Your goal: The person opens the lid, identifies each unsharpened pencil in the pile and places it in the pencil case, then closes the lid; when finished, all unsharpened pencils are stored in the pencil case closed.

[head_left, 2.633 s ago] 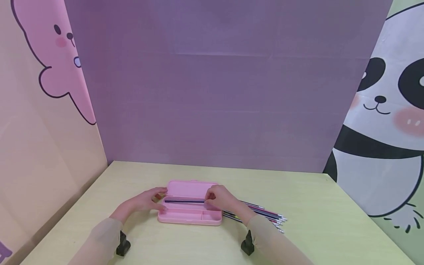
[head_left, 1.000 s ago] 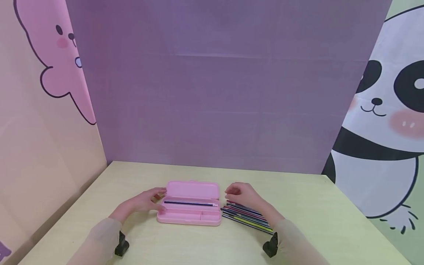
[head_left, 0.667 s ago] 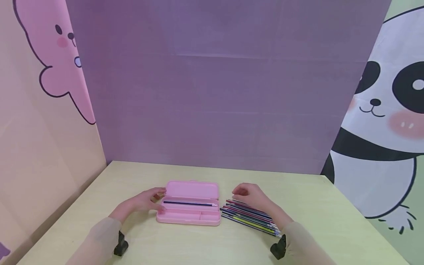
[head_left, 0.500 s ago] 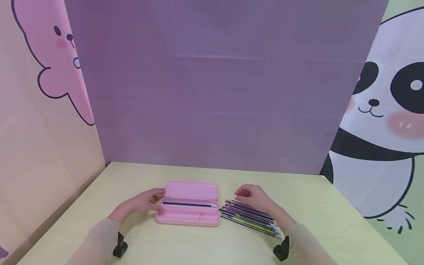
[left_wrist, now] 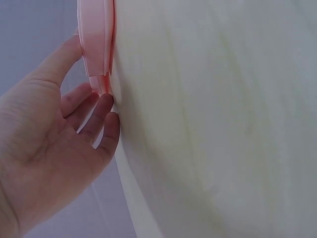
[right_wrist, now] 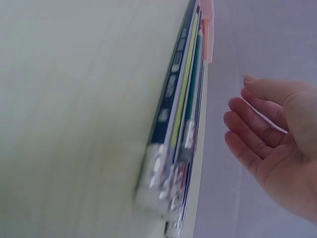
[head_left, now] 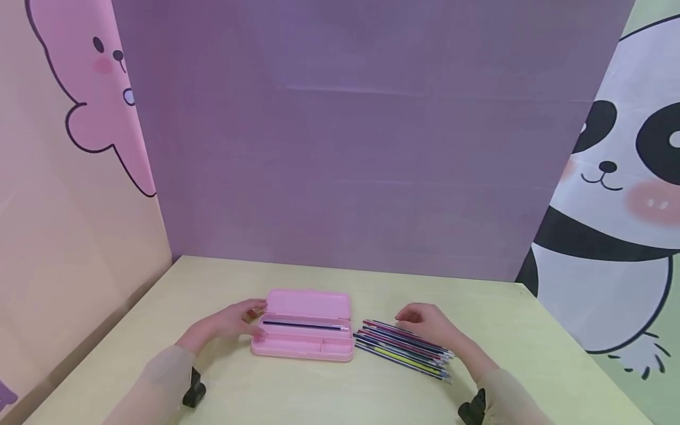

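Observation:
A pink pencil case lies with its lid laid back, and one dark pencil rests in its long rear compartment. My left hand is at the case's left end; in the left wrist view its thumb touches the case's side and the other fingers bend loosely by the lid. To the right of the case, several pencils lie side by side in a slanted bundle, eraser ends towards the lower right. Over the far side of this bundle hovers my right hand, fingers relaxed, holding nothing in the right wrist view.
The pale wooden table ends at a purple backdrop behind. The bundle's left tips lie close to the case's right end. A black wrist camera sits under the left sleeve, another under the right.
My right hand let go of the dark pencil in the case's rear compartment and moved right, over the pencil bundle. The left hand stayed at the case's left end.

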Demonstrator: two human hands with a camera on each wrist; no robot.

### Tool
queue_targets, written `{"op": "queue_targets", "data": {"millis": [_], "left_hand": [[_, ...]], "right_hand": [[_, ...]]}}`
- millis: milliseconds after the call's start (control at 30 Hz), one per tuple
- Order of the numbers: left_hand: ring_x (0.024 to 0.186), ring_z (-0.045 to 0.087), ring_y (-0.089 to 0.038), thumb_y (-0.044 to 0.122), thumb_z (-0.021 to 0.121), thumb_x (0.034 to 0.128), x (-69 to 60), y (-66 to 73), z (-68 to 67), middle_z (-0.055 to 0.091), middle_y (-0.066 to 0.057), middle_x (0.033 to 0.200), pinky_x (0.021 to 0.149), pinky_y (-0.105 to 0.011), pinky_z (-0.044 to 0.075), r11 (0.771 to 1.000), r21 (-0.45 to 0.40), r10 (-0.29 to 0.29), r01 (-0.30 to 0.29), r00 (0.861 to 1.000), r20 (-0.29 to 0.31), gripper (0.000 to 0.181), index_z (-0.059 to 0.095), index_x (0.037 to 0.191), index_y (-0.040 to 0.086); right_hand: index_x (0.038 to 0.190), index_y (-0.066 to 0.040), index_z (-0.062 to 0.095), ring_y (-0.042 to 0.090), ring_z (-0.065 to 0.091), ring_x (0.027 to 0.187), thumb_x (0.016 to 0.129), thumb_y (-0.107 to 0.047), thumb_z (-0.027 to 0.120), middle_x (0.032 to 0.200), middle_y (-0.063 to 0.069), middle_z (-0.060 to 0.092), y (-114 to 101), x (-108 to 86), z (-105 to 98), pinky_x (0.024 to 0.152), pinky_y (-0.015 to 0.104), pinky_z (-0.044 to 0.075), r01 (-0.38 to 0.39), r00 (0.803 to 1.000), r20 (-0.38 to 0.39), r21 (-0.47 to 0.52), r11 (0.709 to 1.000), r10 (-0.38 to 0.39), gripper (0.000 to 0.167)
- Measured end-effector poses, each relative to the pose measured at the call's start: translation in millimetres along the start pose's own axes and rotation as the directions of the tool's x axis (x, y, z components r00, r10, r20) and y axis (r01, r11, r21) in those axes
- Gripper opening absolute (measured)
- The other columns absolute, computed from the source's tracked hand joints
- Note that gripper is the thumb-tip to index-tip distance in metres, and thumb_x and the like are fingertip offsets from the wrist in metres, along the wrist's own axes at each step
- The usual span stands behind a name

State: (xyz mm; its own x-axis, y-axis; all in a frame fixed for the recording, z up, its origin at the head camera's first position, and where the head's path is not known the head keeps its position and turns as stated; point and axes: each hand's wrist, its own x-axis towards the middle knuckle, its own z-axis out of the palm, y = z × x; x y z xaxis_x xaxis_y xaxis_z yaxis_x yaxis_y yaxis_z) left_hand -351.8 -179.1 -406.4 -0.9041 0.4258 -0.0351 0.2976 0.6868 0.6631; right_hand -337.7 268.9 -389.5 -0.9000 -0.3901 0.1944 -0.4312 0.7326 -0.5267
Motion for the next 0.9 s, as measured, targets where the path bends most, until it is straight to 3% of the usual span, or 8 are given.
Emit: {"op": "queue_targets", "data": {"millis": [333,900], "left_hand": [[0.118,0.048,-0.032,0.029,0.075,0.0789,3.4,-1.0,0.1,0.046,-0.014,0.139,0.101,-0.052,0.040,1.000,0.001,-0.009,0.009,1.000,0.009,0.076,0.039,0.142,0.006],[0.119,0.047,-0.033,0.028,0.075,0.0789,2.4,-1.7,-0.2,0.045,-0.015,0.140,0.101,-0.052,0.039,1.000,-0.008,-0.016,0.016,1.000,0.009,0.077,0.038,0.142,0.005]], "right_hand": [[0.098,-0.005,0.068,0.015,0.061,0.083,0.088,-0.022,0.065,0.092,0.002,0.068,11,-18.0,-10,0.075,0.026,0.052,-0.020,1.000,0.020,-0.034,0.999,0.021,0.020],[0.089,-0.009,0.069,0.008,0.059,0.077,0.087,-0.022,0.066,0.084,-0.003,0.067,28,-28.2,-17,0.070,0.024,0.051,-0.002,0.997,0.078,-0.076,0.997,0.008,0.013]]}}
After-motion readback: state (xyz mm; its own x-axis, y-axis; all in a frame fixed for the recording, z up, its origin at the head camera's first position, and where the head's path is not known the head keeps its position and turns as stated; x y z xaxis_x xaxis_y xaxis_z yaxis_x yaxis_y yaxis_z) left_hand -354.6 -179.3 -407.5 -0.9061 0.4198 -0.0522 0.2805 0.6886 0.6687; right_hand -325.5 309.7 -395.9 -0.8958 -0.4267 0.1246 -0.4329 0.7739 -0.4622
